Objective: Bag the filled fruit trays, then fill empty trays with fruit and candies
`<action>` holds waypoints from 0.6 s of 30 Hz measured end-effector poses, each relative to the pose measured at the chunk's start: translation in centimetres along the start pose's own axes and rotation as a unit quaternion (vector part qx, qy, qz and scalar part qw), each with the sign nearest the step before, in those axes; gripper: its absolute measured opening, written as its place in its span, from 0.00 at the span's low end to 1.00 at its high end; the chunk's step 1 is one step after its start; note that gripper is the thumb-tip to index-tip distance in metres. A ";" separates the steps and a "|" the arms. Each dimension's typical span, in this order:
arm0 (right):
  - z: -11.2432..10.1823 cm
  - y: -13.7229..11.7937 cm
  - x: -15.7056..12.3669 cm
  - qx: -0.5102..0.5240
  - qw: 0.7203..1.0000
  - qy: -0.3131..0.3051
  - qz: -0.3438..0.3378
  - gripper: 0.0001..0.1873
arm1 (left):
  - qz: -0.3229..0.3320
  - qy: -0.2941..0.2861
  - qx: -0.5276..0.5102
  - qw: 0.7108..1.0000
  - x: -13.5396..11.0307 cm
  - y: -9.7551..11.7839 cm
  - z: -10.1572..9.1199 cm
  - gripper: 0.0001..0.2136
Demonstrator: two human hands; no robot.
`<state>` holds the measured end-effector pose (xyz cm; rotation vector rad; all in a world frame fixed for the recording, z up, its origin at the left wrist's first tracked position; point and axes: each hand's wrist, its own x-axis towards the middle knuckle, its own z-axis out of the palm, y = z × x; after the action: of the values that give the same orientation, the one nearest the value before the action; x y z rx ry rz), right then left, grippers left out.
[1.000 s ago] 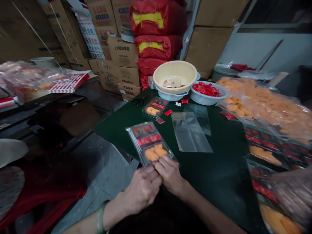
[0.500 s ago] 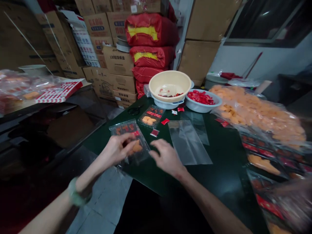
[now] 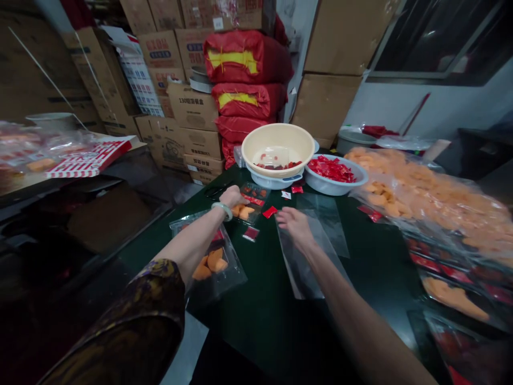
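Toward the far left corner of the table (image 3: 256, 310), left hand (image 3: 231, 197) at a tray pack (image 3: 253, 202); grip cannot be told. Bagged pack (image 3: 215, 261) lies flat by the left edge. Right hand (image 3: 296, 225), part-curled, over the far end of a clear bag (image 3: 297, 270); whether pinching it, cannot tell.

Tray (image 3: 256, 202) before bowl (image 3: 276, 171) (sacks (image 3: 249, 100) behind), sachets (image 3: 332, 169) in basin (image 3: 336, 189) alongside, bag (image 3: 295, 267) right of tray
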<state>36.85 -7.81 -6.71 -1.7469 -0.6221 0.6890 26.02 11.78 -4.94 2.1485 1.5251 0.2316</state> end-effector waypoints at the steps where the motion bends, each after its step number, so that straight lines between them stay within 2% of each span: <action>1: 1.6 -0.8 1.1 0.011 1.000 -0.013 0.023 0.10 | -0.002 -0.003 -0.009 1.000 0.3 -0.2 0.0 0.21; 4: 5.4 -2.5 4.5 0.012 0.993 -0.045 0.105 0.12 | -0.009 -0.012 -0.043 0.999 1.1 -1.2 0.1 0.23; 8: 7.8 -3.2 7.4 0.003 0.981 -0.058 0.185 0.17 | -0.029 -0.027 -0.106 0.994 2.1 -2.0 0.8 0.25; 13: 7.8 -3.6 8.0 0.052 0.971 -0.068 0.225 0.17 | -0.066 -0.094 -0.216 0.969 1.8 -1.4 1.0 0.26; 18: 6.3 -4.3 6.1 0.137 0.962 -0.087 0.221 0.15 | -0.086 -0.112 -0.298 0.944 -1.5 -0.1 0.4 0.25</action>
<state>36.20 1.78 -4.81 -1.5837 -0.2328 1.1914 25.54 10.32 -5.11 1.5041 1.2922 0.3265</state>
